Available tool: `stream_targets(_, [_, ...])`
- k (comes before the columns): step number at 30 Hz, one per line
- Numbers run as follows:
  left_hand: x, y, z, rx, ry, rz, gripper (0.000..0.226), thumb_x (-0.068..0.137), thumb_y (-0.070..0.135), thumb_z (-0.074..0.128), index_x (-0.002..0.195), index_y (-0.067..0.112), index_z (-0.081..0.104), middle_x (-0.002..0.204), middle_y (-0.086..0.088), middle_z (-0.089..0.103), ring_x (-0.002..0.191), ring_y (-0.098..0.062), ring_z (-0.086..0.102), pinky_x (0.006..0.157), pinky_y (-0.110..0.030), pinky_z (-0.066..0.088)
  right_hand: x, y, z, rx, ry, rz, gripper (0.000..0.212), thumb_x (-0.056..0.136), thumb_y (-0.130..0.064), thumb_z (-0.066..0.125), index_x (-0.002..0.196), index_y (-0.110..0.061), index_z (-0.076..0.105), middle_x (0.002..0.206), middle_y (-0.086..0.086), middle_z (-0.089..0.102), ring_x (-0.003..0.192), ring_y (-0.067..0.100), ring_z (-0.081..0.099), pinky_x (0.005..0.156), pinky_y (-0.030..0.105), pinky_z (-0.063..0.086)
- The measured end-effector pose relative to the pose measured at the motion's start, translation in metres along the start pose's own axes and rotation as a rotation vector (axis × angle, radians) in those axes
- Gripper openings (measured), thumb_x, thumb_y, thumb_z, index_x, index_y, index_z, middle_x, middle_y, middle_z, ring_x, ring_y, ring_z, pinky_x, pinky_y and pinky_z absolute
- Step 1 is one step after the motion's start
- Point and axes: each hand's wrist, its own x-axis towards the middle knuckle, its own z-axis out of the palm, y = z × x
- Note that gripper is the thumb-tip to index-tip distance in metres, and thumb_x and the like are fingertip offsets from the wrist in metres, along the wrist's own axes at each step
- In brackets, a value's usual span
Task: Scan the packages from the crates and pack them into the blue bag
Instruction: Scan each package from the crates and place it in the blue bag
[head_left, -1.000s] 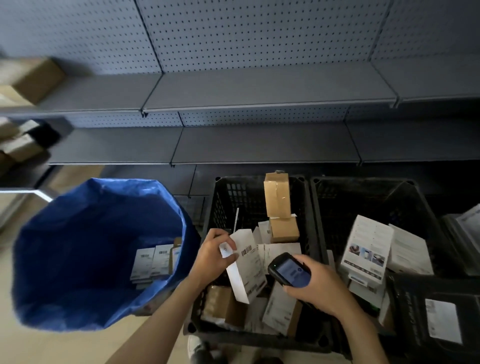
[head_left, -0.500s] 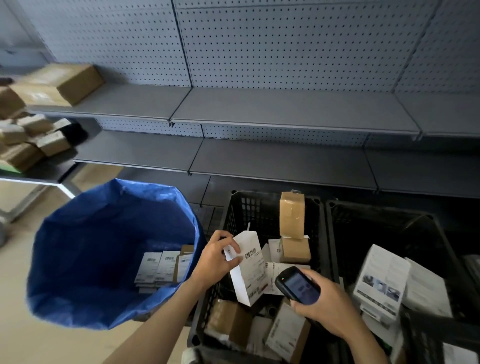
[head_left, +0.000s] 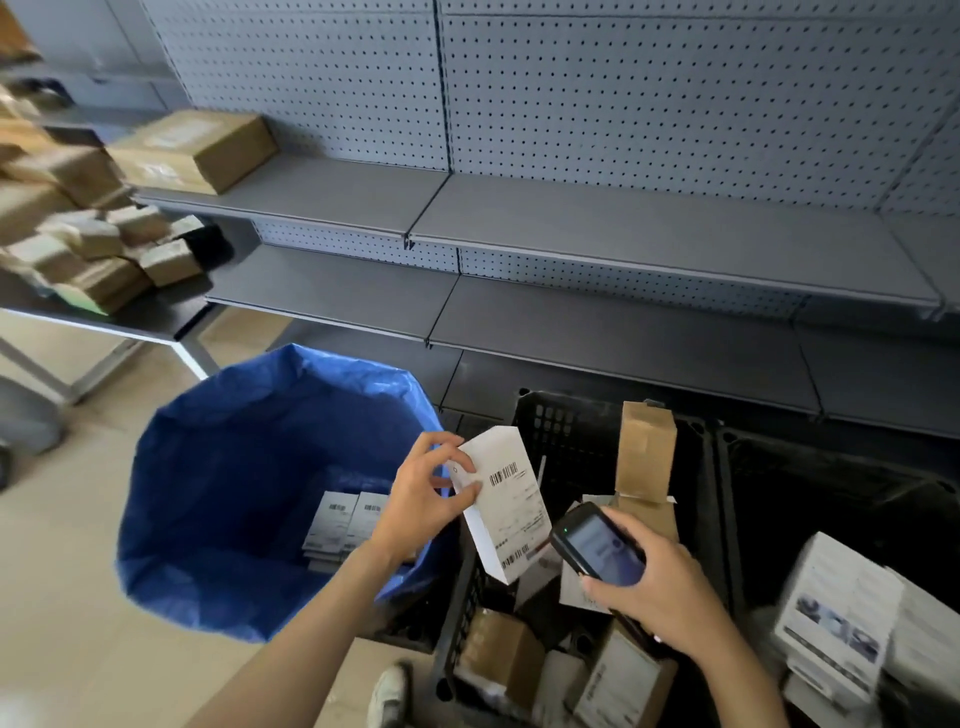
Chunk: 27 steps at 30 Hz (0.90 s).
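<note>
My left hand (head_left: 423, 501) pinches a white box (head_left: 506, 506) with barcode labels by its upper left edge, over the gap between the blue bag (head_left: 218, 499) and the black crate (head_left: 566, 431). My right hand (head_left: 660, 592) grips a black handheld scanner (head_left: 595, 545), its lit screen facing up, just right of the white box. Inside the blue bag lie white labelled packages (head_left: 345, 522). The crate holds several brown and white boxes, one tall brown box (head_left: 644, 452) standing upright.
A second black crate (head_left: 831, 467) on the right holds white printed boxes (head_left: 841, 613). Grey shelves (head_left: 571, 223) with pegboard run behind. Cardboard boxes (head_left: 192, 150) pile on the left shelf and a table (head_left: 104, 317). A shoe (head_left: 389, 696) shows by the crate.
My left hand has carried the white box leftward toward the bag's rim. The scanner hand stays close beside it. The camera view has tilted up and left.
</note>
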Motion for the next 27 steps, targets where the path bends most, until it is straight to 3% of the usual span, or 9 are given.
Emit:
stream_targets(4, [0.007, -0.011, -0.053, -0.052, 0.083, -0.011, 0.023, 0.082, 0.004, 0.083, 0.094, 0.019, 0.07, 0.127, 0.003, 0.054, 0.115, -0.011, 0.062, 0.074, -0.028, 0.062, 0.023, -0.036, 0.025, 0.043, -0.012, -0.026, 0.09, 0.069, -0.05, 0.091, 0.146, -0.044, 0.044, 0.135, -0.031, 0.053, 0.115, -0.009, 0.055, 0.087, 0.013, 0.051])
stream_targets(9, [0.008, -0.043, -0.129, -0.071, 0.166, -0.047, 0.024, 0.083, 0.006, 0.083, 0.099, 0.021, 0.073, 0.129, 0.006, 0.053, 0.117, -0.009, 0.06, 0.075, -0.028, 0.062, 0.052, -0.094, 0.058, -0.036, -0.017, -0.062, 0.088, 0.068, -0.051, 0.092, 0.143, -0.045, 0.047, 0.131, -0.031, 0.056, 0.118, -0.003, 0.057, 0.09, 0.015, 0.049])
stream_targets(14, [0.01, -0.085, -0.194, -0.099, 0.249, -0.118, 0.026, 0.084, 0.005, 0.082, 0.105, 0.018, 0.075, 0.129, 0.003, 0.051, 0.113, -0.001, 0.06, 0.069, -0.022, 0.06, 0.08, -0.149, 0.101, -0.066, 0.017, -0.09, 0.082, 0.065, -0.042, 0.096, 0.136, -0.044, 0.056, 0.121, -0.028, 0.065, 0.106, -0.015, 0.06, 0.082, 0.005, 0.047])
stream_targets(18, [0.013, -0.129, -0.229, -0.105, 0.316, -0.182, 0.028, 0.084, 0.006, 0.082, 0.105, 0.023, 0.076, 0.127, 0.005, 0.051, 0.114, -0.002, 0.057, 0.074, -0.016, 0.057, 0.102, -0.177, 0.137, -0.112, 0.005, -0.075, 0.083, 0.059, -0.053, 0.092, 0.134, -0.049, 0.057, 0.118, -0.029, 0.068, 0.109, -0.01, 0.063, 0.09, 0.019, 0.053])
stream_targets(22, [0.013, -0.178, -0.249, -0.09, 0.327, -0.235, 0.031, 0.083, 0.008, 0.083, 0.103, 0.031, 0.076, 0.126, 0.009, 0.05, 0.116, -0.003, 0.056, 0.081, -0.021, 0.058, 0.119, -0.193, 0.168, -0.216, -0.009, -0.035, 0.09, 0.054, -0.064, 0.087, 0.137, -0.053, 0.053, 0.124, -0.03, 0.065, 0.114, -0.006, 0.061, 0.097, 0.031, 0.054])
stream_targets(27, [0.018, -0.231, -0.255, -0.011, 0.267, -0.317, 0.04, 0.082, 0.008, 0.083, 0.094, 0.044, 0.072, 0.121, 0.017, 0.049, 0.111, -0.002, 0.055, 0.084, -0.024, 0.055, 0.135, -0.209, 0.194, -0.301, -0.056, 0.04, 0.085, 0.062, -0.056, 0.091, 0.137, -0.053, 0.051, 0.121, -0.034, 0.057, 0.108, -0.004, 0.057, 0.088, 0.02, 0.047])
